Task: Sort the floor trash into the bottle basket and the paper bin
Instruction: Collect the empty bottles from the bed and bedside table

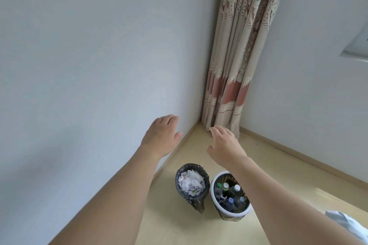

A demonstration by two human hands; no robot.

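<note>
The paper bin (207, 180), lined with a black bag, stands on the floor by the left wall and holds crumpled white paper (191, 183). Right beside it stands the white-rimmed bottle basket (216, 197) with several plastic bottles (232, 195) inside. My left hand (161, 135) is stretched forward above and beyond the bin, fingers relaxed, holding nothing. My right hand (225, 145) reaches forward above the basket, fingers relaxed and empty.
A patterned beige and pink curtain (235, 65) hangs in the room corner. White walls meet the light wooden floor (179, 228) at a skirting board. A white cloth or garment (350, 225) shows at the lower right edge.
</note>
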